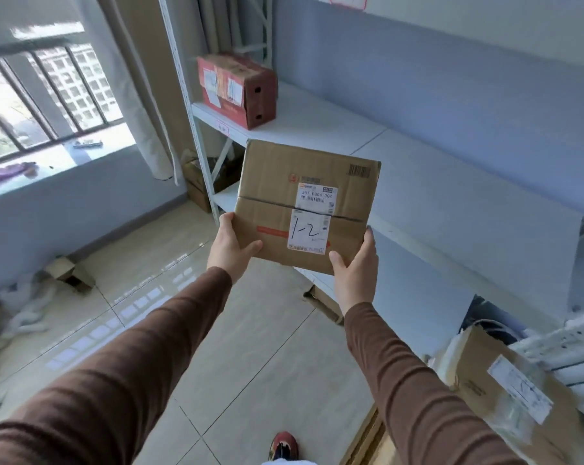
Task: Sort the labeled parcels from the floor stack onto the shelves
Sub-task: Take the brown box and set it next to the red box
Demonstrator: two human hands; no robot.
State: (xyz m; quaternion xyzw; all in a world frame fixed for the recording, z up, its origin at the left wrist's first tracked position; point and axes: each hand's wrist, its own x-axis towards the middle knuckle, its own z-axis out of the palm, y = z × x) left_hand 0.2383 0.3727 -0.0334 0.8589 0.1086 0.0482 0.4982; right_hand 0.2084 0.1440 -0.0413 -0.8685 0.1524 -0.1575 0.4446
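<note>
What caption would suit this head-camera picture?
Both hands, left and right, hold a cardboard parcel marked 1-2 before a white shelf.

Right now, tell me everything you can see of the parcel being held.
The brown cardboard parcel is flat and squarish, with a taped seam across its top. A white shipping label bears handwritten "1-2"; a barcode is printed near one corner. It is held in the air before the shelf, left hand and right hand gripping its near corners.

Brown parcel (304, 199); red box (237, 88); brown sleeves (143, 347).
</note>
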